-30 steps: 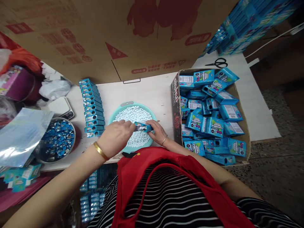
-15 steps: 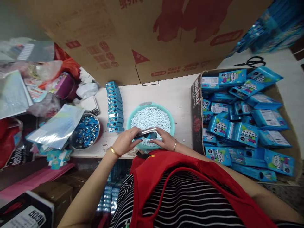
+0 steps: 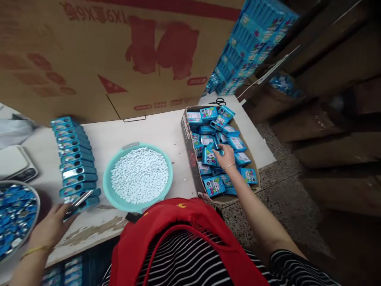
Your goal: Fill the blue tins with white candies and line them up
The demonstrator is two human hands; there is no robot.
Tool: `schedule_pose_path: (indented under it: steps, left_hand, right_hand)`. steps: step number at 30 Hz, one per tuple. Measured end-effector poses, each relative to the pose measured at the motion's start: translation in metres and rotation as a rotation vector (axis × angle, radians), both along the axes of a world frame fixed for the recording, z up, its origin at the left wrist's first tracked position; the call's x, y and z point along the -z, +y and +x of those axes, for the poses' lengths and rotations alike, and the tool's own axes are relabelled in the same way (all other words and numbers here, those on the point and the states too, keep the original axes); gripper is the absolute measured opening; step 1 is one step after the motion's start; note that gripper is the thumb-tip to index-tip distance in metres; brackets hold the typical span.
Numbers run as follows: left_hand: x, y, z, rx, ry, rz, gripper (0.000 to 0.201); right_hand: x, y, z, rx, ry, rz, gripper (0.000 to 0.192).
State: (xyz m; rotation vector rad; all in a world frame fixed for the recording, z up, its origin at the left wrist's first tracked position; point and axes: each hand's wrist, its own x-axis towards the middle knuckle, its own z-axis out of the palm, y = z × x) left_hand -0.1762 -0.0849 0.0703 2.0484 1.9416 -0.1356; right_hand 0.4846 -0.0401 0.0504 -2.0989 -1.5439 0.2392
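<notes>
Blue tin (image 3: pixel 77 203) at row's (image 3: pixel 74 159) near end

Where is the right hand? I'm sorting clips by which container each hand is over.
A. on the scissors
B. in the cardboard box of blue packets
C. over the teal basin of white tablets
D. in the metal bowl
B: the right hand rests among the blue packets inside the cardboard box, apart from the teal basin.
</notes>
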Motion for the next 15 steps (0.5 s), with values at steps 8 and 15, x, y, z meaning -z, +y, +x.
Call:
schedule_pose_path:
  steps: [8,15]
  left_hand:
    - [-0.025,-0.006,0.058,-0.060,-0.076,0.134,0.037]
    - [-0.017,0.011,0.143,0.145,-0.082,-0.251,0.021]
  right_hand:
    - [0.023,-0.007,0.004,-0.471,-0.380,-0.561,0.095]
    - [-0.005,0.006,-0.004,-0.154,-0.003,-0.192,0.103]
